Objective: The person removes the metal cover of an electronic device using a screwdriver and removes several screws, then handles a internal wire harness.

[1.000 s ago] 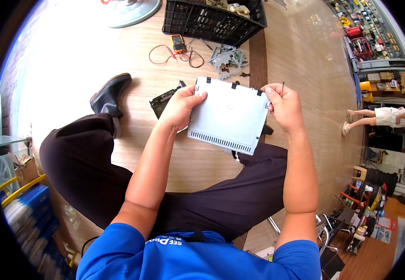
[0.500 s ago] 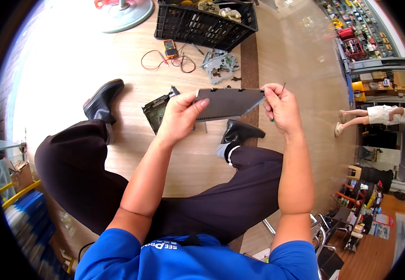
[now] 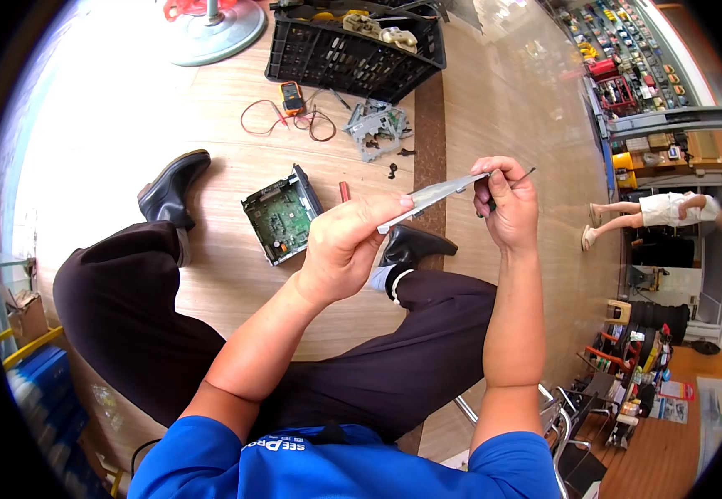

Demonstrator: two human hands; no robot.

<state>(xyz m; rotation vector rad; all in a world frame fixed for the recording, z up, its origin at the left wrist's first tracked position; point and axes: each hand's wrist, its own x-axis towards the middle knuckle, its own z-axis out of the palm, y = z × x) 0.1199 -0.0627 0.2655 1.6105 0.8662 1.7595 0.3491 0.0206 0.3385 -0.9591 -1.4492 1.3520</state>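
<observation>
A thin grey metal cover plate (image 3: 437, 195) is held up between my two hands, seen nearly edge-on. My left hand (image 3: 340, 249) pinches its near left end between thumb and fingers. My right hand (image 3: 508, 204) grips the far right corner. A slim tool with a dark shaft (image 3: 525, 176), probably a screwdriver, is also tucked in my right hand, with a bit of green showing by the fingers. On the floor left of my left hand lies an opened electronic unit (image 3: 282, 218), its green circuit board facing up. A small red object (image 3: 344, 191) lies beside it.
Farther out lie an orange multimeter (image 3: 292, 97) with leads, a metal bracket (image 3: 377, 129) and small black pieces (image 3: 393, 170). Behind them stand a black crate (image 3: 352, 58) and a round stand base (image 3: 219, 37). A person (image 3: 668, 209) stands at the right.
The plate has tilted from showing its broad dark face to nearly edge-on. My left hand has moved right and down, uncovering the circuit board and the red object.
</observation>
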